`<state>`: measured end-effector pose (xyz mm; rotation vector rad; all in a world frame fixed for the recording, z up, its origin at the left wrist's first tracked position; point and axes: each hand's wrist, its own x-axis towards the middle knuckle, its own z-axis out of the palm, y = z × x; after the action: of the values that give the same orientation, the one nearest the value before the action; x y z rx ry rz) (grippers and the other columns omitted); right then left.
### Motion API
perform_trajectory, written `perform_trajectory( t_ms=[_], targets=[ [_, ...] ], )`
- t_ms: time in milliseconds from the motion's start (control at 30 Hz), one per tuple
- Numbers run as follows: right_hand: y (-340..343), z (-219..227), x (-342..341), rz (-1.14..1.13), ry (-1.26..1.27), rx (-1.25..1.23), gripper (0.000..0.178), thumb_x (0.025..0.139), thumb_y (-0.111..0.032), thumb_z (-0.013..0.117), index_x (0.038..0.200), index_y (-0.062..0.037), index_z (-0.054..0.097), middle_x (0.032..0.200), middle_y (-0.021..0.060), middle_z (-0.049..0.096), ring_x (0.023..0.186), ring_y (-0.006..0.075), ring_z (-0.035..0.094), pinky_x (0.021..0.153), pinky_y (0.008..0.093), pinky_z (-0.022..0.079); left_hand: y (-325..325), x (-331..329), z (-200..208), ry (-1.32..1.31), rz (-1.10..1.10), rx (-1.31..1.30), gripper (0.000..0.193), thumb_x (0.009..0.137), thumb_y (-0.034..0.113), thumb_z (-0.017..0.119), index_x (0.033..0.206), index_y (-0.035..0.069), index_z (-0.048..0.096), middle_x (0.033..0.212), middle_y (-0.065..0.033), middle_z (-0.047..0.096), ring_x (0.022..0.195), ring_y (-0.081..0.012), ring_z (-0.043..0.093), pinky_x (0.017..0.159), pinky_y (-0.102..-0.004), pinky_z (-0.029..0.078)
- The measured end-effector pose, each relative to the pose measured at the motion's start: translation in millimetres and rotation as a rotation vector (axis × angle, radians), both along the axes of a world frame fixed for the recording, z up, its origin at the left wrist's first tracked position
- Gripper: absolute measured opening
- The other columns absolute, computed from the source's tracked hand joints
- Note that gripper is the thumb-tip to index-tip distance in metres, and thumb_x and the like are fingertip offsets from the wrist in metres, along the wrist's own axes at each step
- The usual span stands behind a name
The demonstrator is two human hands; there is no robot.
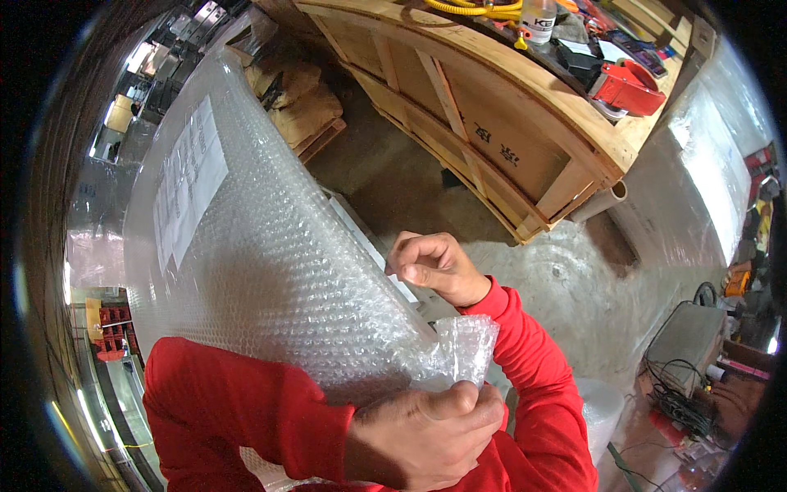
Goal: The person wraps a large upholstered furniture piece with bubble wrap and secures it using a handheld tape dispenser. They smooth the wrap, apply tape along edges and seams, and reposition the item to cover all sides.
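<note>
A large flat item in bubble wrap (270,271) stands tilted in front of me, with a printed white sheet (193,184) showing on its broad face. Low in the picture, my left hand (426,435) is closed at its near corner, the thumb pressed over curled fingers. A gathered bubble wrap flap (469,348) sticks up just above that thumb and appears gripped by it. Beyond the flap, my right hand (438,266) has its fingers curled in a pinch beside the item's upper edge. What lies between those fingertips, if anything, is hidden.
A wooden crate (492,139) stands ahead, carrying a red tape dispenser (630,88), a bottle (539,20) and a yellow hose (479,11). At right are a cardboard tube (602,202), a film-wrapped object (697,164) and tangled black cables (676,394). A bubble wrap roll (602,410) stands near my right sleeve.
</note>
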<state>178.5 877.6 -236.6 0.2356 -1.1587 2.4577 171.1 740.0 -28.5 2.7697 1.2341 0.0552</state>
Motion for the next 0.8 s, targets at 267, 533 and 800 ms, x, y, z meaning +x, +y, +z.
perform_trajectory(
  t_ms=[267, 533, 800],
  targets=[
    [-14, 7, -5, -0.005, -0.01, 0.008, 0.022, 0.093, -0.019, 0.075, 0.083, -0.0024, 0.065, 0.096, 0.0048, 0.056, 0.09, 0.0131, 0.049, 0.082, 0.029, 0.041, -1, 1, -1, -0.011, -0.003, -0.008, 0.035, 0.089, 0.038, 0.052, 0.084, 0.007, 0.068, 0.092, -0.0053, 0.066, 0.102, -0.023, 0.058, 0.095, -0.0451, 0.024],
    [-27, 8, -12, -0.373, -0.159, 0.02, 0.027, 0.094, -0.015, 0.071, 0.114, 0.0004, 0.06, 0.108, 0.0068, 0.059, 0.103, 0.0166, 0.055, 0.095, 0.0322, 0.044, -3, 3, -4, 0.001, 0.018, -0.022, 0.035, 0.083, 0.045, 0.059, 0.085, 0.01, 0.067, 0.092, -0.0033, 0.066, 0.102, -0.0188, 0.059, 0.099, -0.0455, 0.023],
    [-12, 2, -1, -0.166, 0.394, 0.484, 0.074, 0.106, -0.055, 0.024, 0.149, 0.0009, 0.046, 0.158, 0.0219, 0.037, 0.149, 0.0349, 0.031, 0.123, 0.051, 0.013, -3, 2, -3, -0.018, 0.031, -0.008, 0.034, 0.081, 0.042, 0.058, 0.083, 0.01, 0.068, 0.091, -0.0049, 0.065, 0.103, -0.0199, 0.06, 0.097, -0.0428, 0.027]
  ],
)
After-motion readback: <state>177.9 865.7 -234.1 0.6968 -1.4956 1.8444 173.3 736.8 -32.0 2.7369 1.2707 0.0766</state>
